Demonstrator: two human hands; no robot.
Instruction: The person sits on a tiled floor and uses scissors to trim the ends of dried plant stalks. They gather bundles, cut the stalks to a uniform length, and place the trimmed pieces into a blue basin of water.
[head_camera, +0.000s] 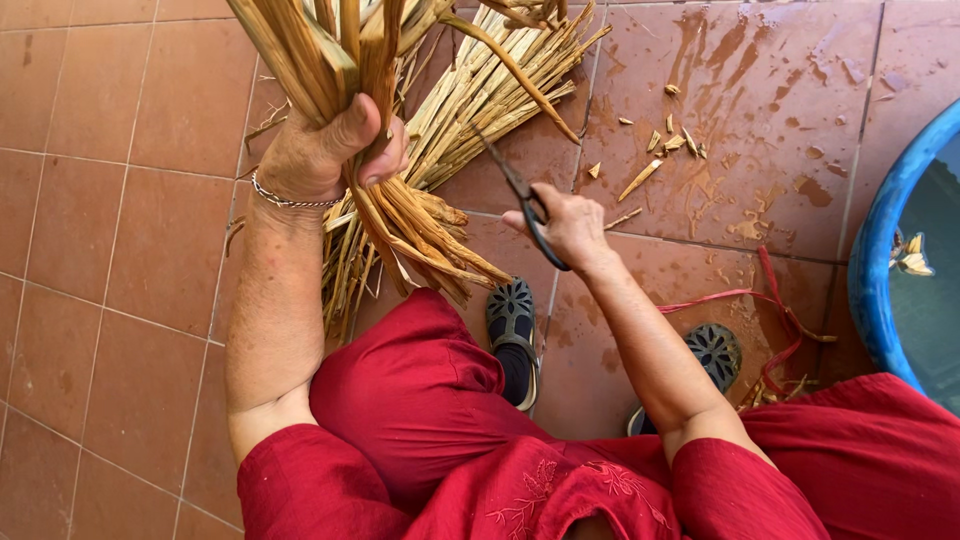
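Note:
My left hand grips a thick bundle of tan dried reed strips, holding it up with the cut ends pointing down toward my lap. A thin bracelet circles that wrist. My right hand is closed on the handles of black scissors, whose blades point up and left toward the bundle, just right of it. A larger sheaf of pale reeds lies on the floor behind both hands.
Wet terracotta floor tiles carry small reed offcuts. A blue tub of water stands at the right edge. A red ribbon lies by my dark shoes. Red clothing fills the bottom.

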